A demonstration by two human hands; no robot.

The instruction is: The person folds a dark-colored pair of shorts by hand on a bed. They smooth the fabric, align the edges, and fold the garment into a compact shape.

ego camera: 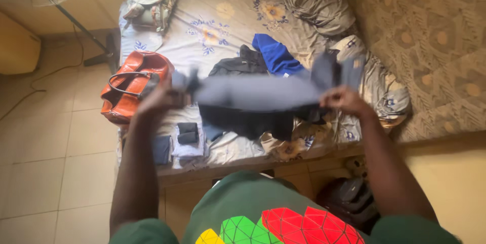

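We held a grey garment (255,92) stretched out between our two hands, above the near part of the bed (228,26). Its long axis ran from nine o'clock to three o'clock across the view, nearly level, with the cloth blurred by motion. Our left hand (161,99) was clenched on the nine o'clock end, and our right hand (344,99) was clenched on the three o'clock end, where a fold of cloth stood up toward twelve o'clock. Both hands sat at about the same height, so neither was nearer the garment than the other; each gripped its own end.

Beneath the stretched cloth lay a dark garment (248,120) on the flowered sheet, and a blue garment (276,54) lay just beyond it toward twelve o'clock. An orange handbag (132,89) sat at nine o'clock from our left hand, at the bed's edge. A small stack of folded clothes (188,140) rested at six o'clock from the left hand, near the bed's front edge. A crumpled pillow (316,3) lay at one o'clock, well apart from the hands.
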